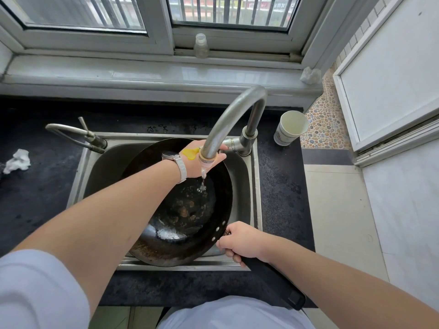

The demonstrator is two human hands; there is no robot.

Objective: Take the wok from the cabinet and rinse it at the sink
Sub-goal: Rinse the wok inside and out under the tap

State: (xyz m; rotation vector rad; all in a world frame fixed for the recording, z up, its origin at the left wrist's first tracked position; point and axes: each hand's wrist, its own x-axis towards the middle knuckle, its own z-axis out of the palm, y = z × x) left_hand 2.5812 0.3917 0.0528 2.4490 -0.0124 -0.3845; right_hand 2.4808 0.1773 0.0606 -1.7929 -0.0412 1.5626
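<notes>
Over on the left there's a crumpled tissue [17,161] on the dark counter and a small side tap [73,134] at the corner of the sink [78,184], neither of which matters here. The wok [185,210] is already in the sink, tilted, with its near rim propped on the sink's front edge. A thin stream of water [202,184] drops from the big faucet [232,115] into the bowl. So I'd call this the start of the rinse. To do it well I'd open the water up a bit more, since that trickle won't shift the brownish patches in the bottom. Then I'd roll the wok by the handle so the water sweeps the whole inside instead of pooling at the low near side, and tip it out away from the front edge so nothing spills onto the counter. Now the hands. The left hand [202,160], the one with the watch [174,160], reaches across the wok to the faucet's lever [229,146]. Its fingertips are at the lever, but the spout covers most of the fingers, so I can't tell if it's gripping or just pushing. The right hand [242,241] is wrapped firmly round the wok's black handle [285,288], close to the rim, taking the weight. A paper cup [291,128] stands just right of the faucet, so mind the splashes.
</notes>
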